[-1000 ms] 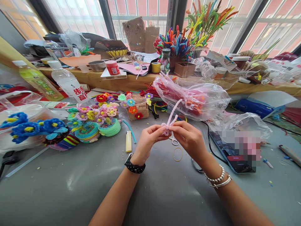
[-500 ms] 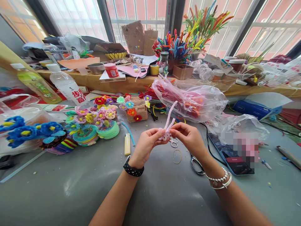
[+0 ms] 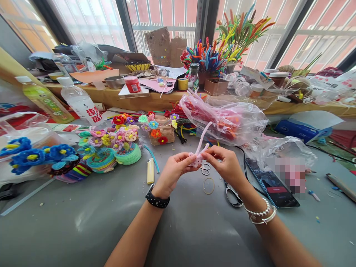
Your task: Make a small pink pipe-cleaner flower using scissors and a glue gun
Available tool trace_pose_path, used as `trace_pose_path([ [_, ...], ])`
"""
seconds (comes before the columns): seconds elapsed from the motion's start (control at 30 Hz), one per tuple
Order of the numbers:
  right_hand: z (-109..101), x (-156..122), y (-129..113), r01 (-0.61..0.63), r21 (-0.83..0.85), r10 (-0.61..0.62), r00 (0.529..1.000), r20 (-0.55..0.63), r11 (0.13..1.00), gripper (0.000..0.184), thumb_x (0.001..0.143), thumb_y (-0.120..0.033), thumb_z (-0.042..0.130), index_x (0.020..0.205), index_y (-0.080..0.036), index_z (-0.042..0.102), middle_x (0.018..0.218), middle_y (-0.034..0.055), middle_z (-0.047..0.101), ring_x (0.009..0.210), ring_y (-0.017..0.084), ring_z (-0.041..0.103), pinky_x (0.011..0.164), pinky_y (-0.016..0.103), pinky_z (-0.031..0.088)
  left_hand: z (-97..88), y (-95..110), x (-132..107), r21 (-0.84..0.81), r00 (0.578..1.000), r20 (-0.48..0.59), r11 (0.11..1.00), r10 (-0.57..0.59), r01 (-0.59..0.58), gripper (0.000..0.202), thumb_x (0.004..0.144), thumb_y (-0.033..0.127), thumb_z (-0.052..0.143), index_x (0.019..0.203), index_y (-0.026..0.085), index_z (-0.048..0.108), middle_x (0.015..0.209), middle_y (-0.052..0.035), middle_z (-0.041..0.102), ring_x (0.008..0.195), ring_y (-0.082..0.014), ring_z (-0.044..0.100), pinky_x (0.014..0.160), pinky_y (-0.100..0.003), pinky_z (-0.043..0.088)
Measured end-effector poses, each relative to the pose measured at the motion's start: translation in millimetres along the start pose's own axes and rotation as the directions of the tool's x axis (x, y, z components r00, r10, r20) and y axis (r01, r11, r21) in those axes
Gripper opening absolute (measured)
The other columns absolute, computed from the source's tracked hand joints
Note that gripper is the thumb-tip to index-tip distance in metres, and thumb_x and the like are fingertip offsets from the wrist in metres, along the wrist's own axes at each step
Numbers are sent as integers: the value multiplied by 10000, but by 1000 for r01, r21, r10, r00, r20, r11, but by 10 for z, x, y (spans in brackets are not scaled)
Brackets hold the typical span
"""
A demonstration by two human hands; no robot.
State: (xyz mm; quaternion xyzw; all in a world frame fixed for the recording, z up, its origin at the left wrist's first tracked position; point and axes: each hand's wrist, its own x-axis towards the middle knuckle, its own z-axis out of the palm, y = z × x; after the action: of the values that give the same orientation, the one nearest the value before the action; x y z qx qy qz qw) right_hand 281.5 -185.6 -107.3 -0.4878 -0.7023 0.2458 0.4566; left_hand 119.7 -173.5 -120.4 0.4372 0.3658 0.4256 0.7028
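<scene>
A pale pink pipe cleaner point(image 3: 204, 138), partly bent into a small looped bundle, is held between both hands above the grey table. My left hand point(image 3: 178, 165) is closed, pinching the bundle from the left between thumb and fingers. From the right, my right hand point(image 3: 222, 161) pinches the bundle near a short free end. One longer end sticks up away from the fingers. Part of the looped shape is covered by the fingertips. Just behind and below lie small scissors point(image 3: 205, 169), with a tan rubber band point(image 3: 208, 185) closer to me.
A yellow lighter point(image 3: 150, 171) and a blue pipe cleaner point(image 3: 152, 158) lie left of my hands. Pipe-cleaner flowers point(image 3: 126, 135) stand farther left. Black-handled scissors point(image 3: 233, 196) and a phone point(image 3: 271, 183) are at right. A plastic bag point(image 3: 225, 116) lies behind.
My fingers have shifted very slightly around the pink pipe cleaner, and its long upright end leans a little farther right. Both hands keep their pinch.
</scene>
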Motion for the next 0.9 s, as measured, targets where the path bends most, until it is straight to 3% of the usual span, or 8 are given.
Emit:
trace_pose_path([
  [0.13, -114, 4, -40, -11, -45, 5, 992, -125, 999, 180, 724, -336, 571, 679, -162, 583, 641, 12, 582, 589, 111, 515, 573, 240, 429, -1, 22, -1, -32, 999, 19, 999, -39, 39, 191, 661, 268, 646, 760, 104, 647, 716, -33, 638, 649, -103, 592, 647, -222, 478],
  [0.33, -98, 26, -69, -148, 200, 137, 988, 65, 969, 172, 725, -322, 561, 724, -153, 592, 615, 3, 577, 531, 96, 499, 500, 221, 412, 29, 34, -21, 13, 995, 71, 997, -72, 72, 201, 628, 278, 669, 724, 104, 648, 680, -28, 634, 618, -108, 592, 626, -231, 477],
  [0.5, -20, 19, -14, -153, 197, 149, 988, 31, 968, 188, 748, -327, 537, 680, -153, 558, 560, -20, 526, 490, 84, 475, 473, 210, 403, 14, 37, -21, 31, 983, 136, 993, -120, 117, 174, 642, 273, 660, 684, 105, 637, 630, -13, 615, 550, -82, 571, 536, -183, 456],
  [0.57, -22, 3, -4, -67, 96, 72, 996, -52, 993, 163, 750, -313, 542, 693, -160, 546, 590, -16, 529, 514, 88, 487, 493, 213, 415, 1, 46, -20, -2, 983, 132, 991, -129, 130, 172, 647, 270, 658, 698, 107, 637, 637, -14, 616, 548, -73, 563, 522, -167, 444],
  [0.63, -44, -16, -11, 104, -65, -110, 988, -105, 992, 88, 753, -256, 549, 739, -169, 549, 656, -4, 545, 570, 95, 504, 549, 222, 433, -11, 55, -19, -42, 984, 122, 990, -127, 133, 171, 654, 266, 653, 712, 106, 636, 633, -16, 613, 547, -66, 554, 519, -157, 436],
  [0.77, -85, -42, -30, 453, -324, -468, 883, 37, 830, 131, 783, -131, 498, 875, -189, 572, 801, 31, 568, 719, 113, 526, 668, 234, 438, -31, 60, -16, -94, 984, 126, 986, -126, 139, 172, 673, 263, 639, 741, 106, 636, 644, -16, 611, 548, -56, 540, 520, -147, 426],
  [0.9, -74, -48, 7, 554, -464, -569, 813, 123, 692, 193, 804, -95, 459, 904, -203, 584, 795, 34, 581, 707, 116, 521, 636, 226, 430, -33, 53, -14, -97, 983, 135, 986, -122, 135, 175, 667, 271, 643, 733, 110, 636, 649, -12, 606, 554, -56, 535, 533, -156, 423],
])
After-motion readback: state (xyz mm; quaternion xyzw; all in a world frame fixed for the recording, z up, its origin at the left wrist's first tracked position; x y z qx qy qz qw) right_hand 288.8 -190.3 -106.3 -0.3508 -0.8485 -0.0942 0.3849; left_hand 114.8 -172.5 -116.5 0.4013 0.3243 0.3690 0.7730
